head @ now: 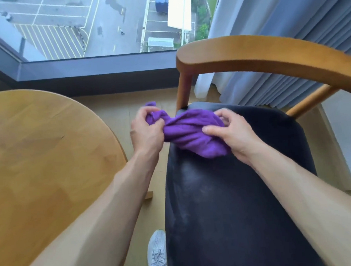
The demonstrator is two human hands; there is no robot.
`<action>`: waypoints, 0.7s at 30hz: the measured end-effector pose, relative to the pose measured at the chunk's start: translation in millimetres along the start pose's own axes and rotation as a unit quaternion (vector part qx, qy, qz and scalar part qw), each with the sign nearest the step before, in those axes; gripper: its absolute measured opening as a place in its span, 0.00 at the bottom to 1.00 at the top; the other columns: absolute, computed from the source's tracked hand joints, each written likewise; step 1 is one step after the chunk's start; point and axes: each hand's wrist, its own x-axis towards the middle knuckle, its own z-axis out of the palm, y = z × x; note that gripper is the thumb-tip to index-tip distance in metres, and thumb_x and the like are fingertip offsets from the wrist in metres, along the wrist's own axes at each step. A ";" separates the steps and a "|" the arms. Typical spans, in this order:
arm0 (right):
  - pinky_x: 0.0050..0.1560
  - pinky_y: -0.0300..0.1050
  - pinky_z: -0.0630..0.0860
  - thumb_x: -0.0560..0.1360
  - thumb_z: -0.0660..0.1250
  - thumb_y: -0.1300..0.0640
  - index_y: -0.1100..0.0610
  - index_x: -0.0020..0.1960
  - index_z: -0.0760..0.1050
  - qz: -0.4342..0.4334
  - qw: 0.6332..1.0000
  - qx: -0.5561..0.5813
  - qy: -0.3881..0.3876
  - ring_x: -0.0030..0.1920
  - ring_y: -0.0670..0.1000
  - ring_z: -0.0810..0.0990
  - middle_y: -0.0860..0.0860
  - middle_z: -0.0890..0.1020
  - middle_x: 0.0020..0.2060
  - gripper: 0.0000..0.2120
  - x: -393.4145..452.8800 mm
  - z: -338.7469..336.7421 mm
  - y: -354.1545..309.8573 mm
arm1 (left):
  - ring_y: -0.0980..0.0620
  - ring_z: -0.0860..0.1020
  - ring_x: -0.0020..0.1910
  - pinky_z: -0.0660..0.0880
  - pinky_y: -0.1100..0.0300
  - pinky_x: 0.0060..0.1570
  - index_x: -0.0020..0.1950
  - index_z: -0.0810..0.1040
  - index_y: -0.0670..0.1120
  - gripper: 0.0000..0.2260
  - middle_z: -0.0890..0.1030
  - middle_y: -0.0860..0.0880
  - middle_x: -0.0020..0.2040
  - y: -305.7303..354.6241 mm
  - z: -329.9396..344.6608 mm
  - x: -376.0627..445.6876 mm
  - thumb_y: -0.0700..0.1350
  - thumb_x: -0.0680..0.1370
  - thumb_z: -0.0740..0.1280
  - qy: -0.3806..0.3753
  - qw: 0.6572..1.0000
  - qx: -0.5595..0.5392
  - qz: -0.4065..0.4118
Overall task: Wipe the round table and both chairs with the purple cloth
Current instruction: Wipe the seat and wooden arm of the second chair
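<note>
A bunched purple cloth (189,132) hangs between both hands over the far left corner of a chair's black seat (227,202). My left hand (146,130) grips one end of the cloth with curled fingers. My right hand (230,132) pinches the other end between thumb and fingers. The chair has a curved wooden backrest (268,53). The round wooden table (37,153) lies to the left of the chair. No second chair is in view.
A large window (100,23) with a dark sill runs along the far side. Pleated blue-grey curtains (298,30) hang behind the chair. A strip of light wood floor (126,119) separates table and chair; my grey shoe (156,256) stands on it.
</note>
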 end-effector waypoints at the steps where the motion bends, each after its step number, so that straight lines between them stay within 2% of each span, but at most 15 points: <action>1: 0.46 0.44 0.82 0.66 0.78 0.57 0.54 0.52 0.78 -0.005 0.999 0.049 0.008 0.47 0.48 0.86 0.50 0.86 0.47 0.16 9.4 2.5 -7.8 | 0.60 0.78 0.46 0.78 0.54 0.57 0.47 0.78 0.52 0.12 0.80 0.54 0.52 7.7 2.0 4.9 0.34 0.73 0.67 0.027 0.999 -0.027 0.018; 3: 0.46 0.43 0.81 0.69 0.75 0.64 0.56 0.54 0.75 -0.013 0.987 0.156 0.038 0.48 0.50 0.86 0.53 0.84 0.51 0.16 34.1 7.8 -24.9 | 0.56 0.77 0.49 0.76 0.55 0.59 0.53 0.75 0.49 0.12 0.78 0.54 0.51 26.9 8.4 21.9 0.35 0.74 0.68 0.084 0.992 -0.062 0.068; 4: 0.48 0.45 0.82 0.70 0.73 0.67 0.57 0.53 0.74 -0.015 0.977 0.207 0.057 0.50 0.53 0.85 0.56 0.83 0.53 0.15 47.4 10.9 -33.6 | 0.54 0.77 0.50 0.76 0.54 0.60 0.54 0.73 0.49 0.13 0.78 0.53 0.51 38.9 13.6 34.0 0.37 0.74 0.70 0.111 0.987 -0.082 0.079; 5: 0.51 0.49 0.82 0.71 0.71 0.70 0.57 0.52 0.74 -0.013 0.966 0.248 0.077 0.53 0.56 0.84 0.59 0.82 0.55 0.14 60.4 14.2 -42.1 | 0.52 0.77 0.50 0.76 0.52 0.60 0.55 0.71 0.48 0.14 0.78 0.50 0.53 50.6 20.8 48.1 0.39 0.74 0.72 0.135 0.982 -0.115 0.066; 7: 0.59 0.57 0.80 0.72 0.68 0.73 0.60 0.52 0.73 0.001 0.948 0.298 0.110 0.57 0.61 0.81 0.64 0.80 0.58 0.13 79.2 20.8 -53.5 | 0.47 0.79 0.48 0.78 0.47 0.58 0.56 0.68 0.44 0.19 0.78 0.41 0.56 74.5 40.9 75.6 0.41 0.73 0.76 0.151 0.959 -0.239 -0.013; 9: 0.62 0.59 0.77 0.73 0.66 0.74 0.62 0.55 0.73 -0.001 0.937 0.328 0.124 0.58 0.62 0.81 0.64 0.80 0.56 0.13 84.5 26.1 -51.8 | 0.42 0.80 0.49 0.79 0.42 0.57 0.56 0.70 0.38 0.17 0.78 0.34 0.58 87.3 62.7 91.1 0.39 0.74 0.74 0.095 0.920 -0.372 -0.080; 11: 0.62 0.55 0.78 0.75 0.67 0.71 0.60 0.54 0.75 -0.041 0.943 0.308 0.121 0.53 0.56 0.82 0.57 0.83 0.49 0.11 82.8 28.6 -40.3 | 0.39 0.76 0.50 0.76 0.41 0.57 0.51 0.74 0.37 0.07 0.77 0.37 0.52 84.1 77.7 96.7 0.40 0.79 0.67 -0.032 0.894 -0.436 -0.099; 12: 0.62 0.54 0.78 0.76 0.67 0.68 0.57 0.53 0.76 -0.063 0.952 0.274 0.119 0.51 0.52 0.82 0.54 0.83 0.47 0.09 82.3 28.4 -34.4 | 0.40 0.73 0.50 0.73 0.44 0.54 0.50 0.76 0.38 0.06 0.75 0.38 0.50 78.4 81.7 97.4 0.41 0.79 0.63 -0.080 0.886 -0.445 -0.102; 14: 0.63 0.53 0.78 0.78 0.66 0.63 0.48 0.50 0.78 -0.093 0.970 0.186 0.122 0.53 0.50 0.82 0.48 0.84 0.47 0.09 84.8 28.6 -25.5 | 0.41 0.73 0.51 0.73 0.46 0.57 0.54 0.77 0.39 0.11 0.74 0.37 0.52 62.1 86.0 102.9 0.44 0.78 0.62 -0.141 0.895 -0.411 -0.105; 16: 0.64 0.52 0.76 0.79 0.63 0.59 0.45 0.53 0.78 -0.110 0.980 0.109 0.127 0.57 0.49 0.80 0.46 0.83 0.52 0.10 91.9 31.7 -19.4 | 0.43 0.76 0.50 0.75 0.46 0.60 0.54 0.78 0.41 0.12 0.77 0.38 0.53 48.9 90.2 107.9 0.46 0.75 0.65 -0.143 0.932 -0.322 -0.089; 18: 0.64 0.49 0.74 0.80 0.62 0.56 0.50 0.60 0.77 -0.096 0.986 0.019 0.133 0.59 0.50 0.79 0.48 0.82 0.56 0.10 100.0 37.9 -12.0 | 0.47 0.76 0.45 0.75 0.52 0.49 0.43 0.78 0.43 0.10 0.79 0.40 0.47 40.0 92.8 108.4 0.48 0.69 0.65 -0.128 0.967 -0.205 -0.079; 19: 0.61 0.48 0.74 0.80 0.61 0.52 0.53 0.61 0.76 -0.061 0.987 -0.034 0.142 0.59 0.52 0.78 0.50 0.81 0.57 0.12 103.1 41.3 -8.8 | 0.49 0.76 0.41 0.73 0.55 0.44 0.39 0.77 0.45 0.07 0.79 0.43 0.43 35.0 92.8 108.9 0.48 0.67 0.65 -0.122 0.978 -0.149 -0.085; 21: 0.54 0.46 0.70 0.79 0.59 0.44 0.56 0.60 0.74 0.032 0.975 -0.134 0.175 0.60 0.57 0.76 0.55 0.79 0.57 0.19 107.2 44.7 -3.8 | 0.52 0.74 0.37 0.70 0.58 0.39 0.36 0.75 0.48 0.06 0.80 0.47 0.40 24.8 92.4 113.3 0.49 0.70 0.66 -0.124 0.985 -0.063 -0.097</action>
